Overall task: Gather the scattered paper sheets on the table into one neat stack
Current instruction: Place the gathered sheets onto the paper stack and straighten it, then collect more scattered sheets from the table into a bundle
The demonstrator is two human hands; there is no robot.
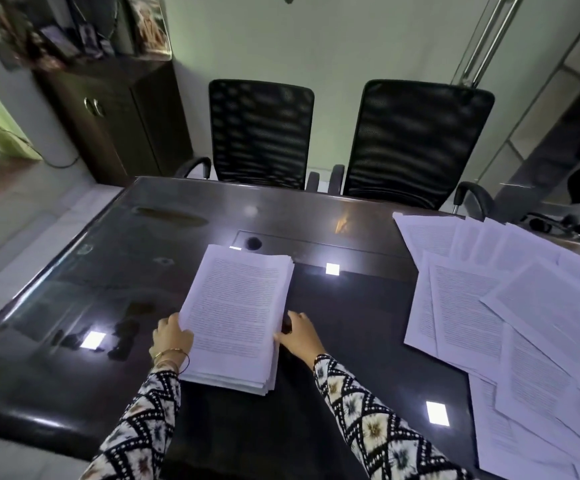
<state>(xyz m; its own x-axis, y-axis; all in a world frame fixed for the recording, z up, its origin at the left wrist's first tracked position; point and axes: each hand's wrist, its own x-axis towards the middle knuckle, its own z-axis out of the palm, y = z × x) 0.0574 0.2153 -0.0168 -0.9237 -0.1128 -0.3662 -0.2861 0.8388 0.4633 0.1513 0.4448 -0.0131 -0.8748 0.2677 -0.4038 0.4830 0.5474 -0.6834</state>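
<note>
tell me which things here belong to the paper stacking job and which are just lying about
Part of the job: paper stack, with the left hand and right hand at its side edges; scattered sheets on the right; table.

Just lying about: left mesh chair; right mesh chair; dark cabinet.
</note>
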